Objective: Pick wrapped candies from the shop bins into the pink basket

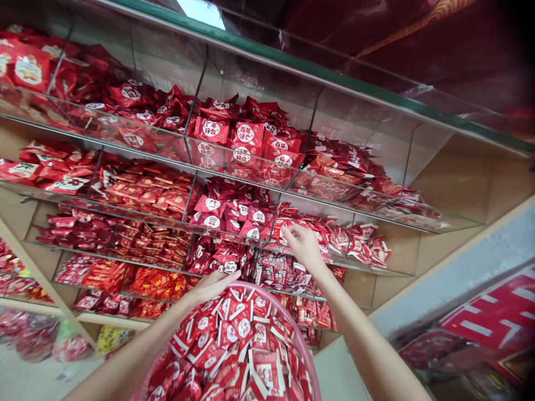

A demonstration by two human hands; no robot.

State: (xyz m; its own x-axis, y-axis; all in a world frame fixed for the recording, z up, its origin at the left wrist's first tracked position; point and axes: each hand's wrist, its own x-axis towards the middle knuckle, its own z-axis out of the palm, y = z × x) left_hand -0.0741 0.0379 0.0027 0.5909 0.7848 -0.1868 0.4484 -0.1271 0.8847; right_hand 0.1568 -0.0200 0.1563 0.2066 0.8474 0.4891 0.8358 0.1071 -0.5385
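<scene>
A pink basket full of small red-and-white packets is below and in front of me. My left hand is at its far rim, fingers stretched out flat and pointing right, holding nothing that I can see. My right hand reaches to a glass-fronted compartment of red-and-white packets on the shelf. Its fingers are bent together at the glass edge; whatever may be between them is hidden. Left of it, dark red packets with white round labels fill the neighbouring compartment.
Tilted shelves with glass fronts and dividers hold many red packets. A thick green-edged glass pane runs across the top. Bagged goods lie at lower left. A red printed sign or bag is at right.
</scene>
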